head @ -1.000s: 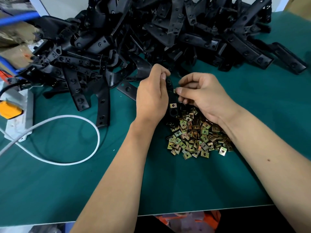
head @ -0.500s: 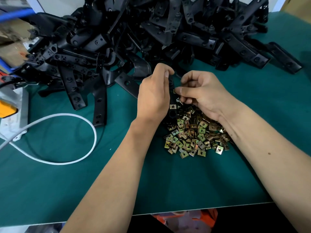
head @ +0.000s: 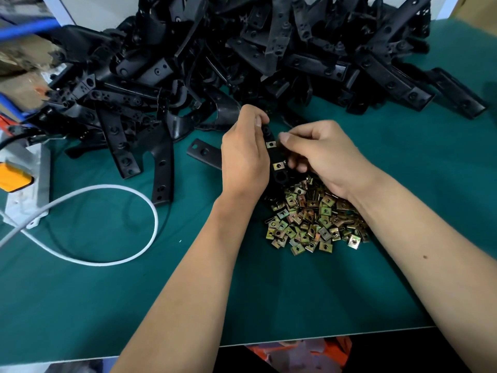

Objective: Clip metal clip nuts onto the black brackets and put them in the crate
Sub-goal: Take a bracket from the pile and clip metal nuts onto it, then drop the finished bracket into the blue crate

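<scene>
The left hand (head: pixel 246 154) grips a black bracket (head: pixel 278 168) upright at the centre of the frame, fingers curled round its upper end. The right hand (head: pixel 320 154) has its thumb and fingers curled against the bracket's edge, pressing on the upper clip nut (head: pixel 270 144). A second clip nut (head: pixel 279 165) sits lower on the same bracket.

A second ago only one nut showed on the bracket, and the right hand pinched another at its edge; now two are seated. I judge this bracket close to finished, with at least one open hole left near its lower end, so either another nut follows or it goes to the crate. No crate is in view.

Just below the right hand lies the heap of loose clip nuts (head: pixel 309 219), brass-coloured, with the right wrist resting over its upper edge. Across the top of the frame sprawls the pile of black brackets (head: pixel 242 49), a few strays reaching down to the left of the hands.

Everything lies on a counter (head: pixel 107 292) covered in green matting. At the left edge a white power strip (head: pixel 29 184) carries a yellow plug (head: pixel 13 179), and a white cable (head: pixel 113 224) loops across the mat. Cardboard and blue tubing show blurred in the upper left.
</scene>
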A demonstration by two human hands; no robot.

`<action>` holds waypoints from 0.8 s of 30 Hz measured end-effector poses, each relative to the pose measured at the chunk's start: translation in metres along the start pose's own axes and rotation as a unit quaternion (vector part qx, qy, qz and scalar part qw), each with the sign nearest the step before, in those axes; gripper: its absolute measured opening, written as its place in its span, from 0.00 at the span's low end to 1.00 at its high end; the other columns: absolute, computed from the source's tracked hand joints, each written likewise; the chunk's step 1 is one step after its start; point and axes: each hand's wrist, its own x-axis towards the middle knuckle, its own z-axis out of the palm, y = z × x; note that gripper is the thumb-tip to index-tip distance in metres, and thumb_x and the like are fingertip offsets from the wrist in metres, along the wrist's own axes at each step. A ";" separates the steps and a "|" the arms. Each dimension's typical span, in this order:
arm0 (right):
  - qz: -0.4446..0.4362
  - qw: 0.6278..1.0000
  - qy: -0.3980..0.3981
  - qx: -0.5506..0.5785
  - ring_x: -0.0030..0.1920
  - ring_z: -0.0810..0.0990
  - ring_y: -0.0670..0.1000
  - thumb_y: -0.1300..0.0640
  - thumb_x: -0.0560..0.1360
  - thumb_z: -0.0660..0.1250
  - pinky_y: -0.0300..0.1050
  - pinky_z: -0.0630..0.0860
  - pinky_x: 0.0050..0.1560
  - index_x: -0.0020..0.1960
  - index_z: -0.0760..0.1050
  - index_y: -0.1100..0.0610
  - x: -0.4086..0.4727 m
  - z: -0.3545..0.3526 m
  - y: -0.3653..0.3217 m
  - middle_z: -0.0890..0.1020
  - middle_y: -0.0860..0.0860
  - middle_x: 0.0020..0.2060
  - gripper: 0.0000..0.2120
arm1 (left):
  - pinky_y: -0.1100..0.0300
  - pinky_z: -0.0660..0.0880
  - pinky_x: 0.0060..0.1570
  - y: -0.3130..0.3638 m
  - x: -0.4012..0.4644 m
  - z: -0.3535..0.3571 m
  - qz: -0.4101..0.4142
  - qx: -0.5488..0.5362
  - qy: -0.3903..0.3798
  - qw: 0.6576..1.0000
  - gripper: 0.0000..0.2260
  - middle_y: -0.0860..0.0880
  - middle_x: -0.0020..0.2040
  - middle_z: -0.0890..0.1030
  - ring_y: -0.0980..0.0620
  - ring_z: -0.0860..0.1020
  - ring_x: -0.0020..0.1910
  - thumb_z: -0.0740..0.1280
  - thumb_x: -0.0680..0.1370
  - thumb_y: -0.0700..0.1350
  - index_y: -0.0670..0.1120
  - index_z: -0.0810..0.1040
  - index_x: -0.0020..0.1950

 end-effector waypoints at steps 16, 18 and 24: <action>0.050 0.996 -0.049 0.050 0.32 0.74 0.45 0.67 0.80 0.68 0.35 0.66 0.29 0.44 0.82 0.60 -0.002 -0.005 -0.007 0.77 0.52 0.36 0.07 | 0.55 0.70 0.36 0.014 -0.001 -0.001 0.011 -0.015 -0.039 0.999 0.10 0.49 0.39 0.78 0.51 0.73 0.36 0.57 0.86 0.39 0.41 0.77 0.54; 0.039 0.998 -0.032 0.048 0.31 0.76 0.44 0.65 0.80 0.68 0.36 0.67 0.29 0.46 0.84 0.59 -0.002 0.000 -0.007 0.79 0.51 0.36 0.07 | 0.56 0.69 0.37 0.014 -0.001 0.000 0.000 -0.018 -0.021 1.000 0.10 0.48 0.39 0.79 0.51 0.73 0.36 0.57 0.86 0.39 0.40 0.77 0.54; -0.015 0.998 0.001 -0.060 0.33 0.75 0.44 0.57 0.79 0.72 0.37 0.71 0.36 0.43 0.86 0.52 -0.004 0.004 -0.009 0.81 0.50 0.35 0.07 | 0.61 0.63 0.32 0.014 0.002 0.000 0.002 -0.025 0.020 0.999 0.10 0.51 0.35 0.74 0.56 0.67 0.30 0.56 0.86 0.40 0.39 0.77 0.53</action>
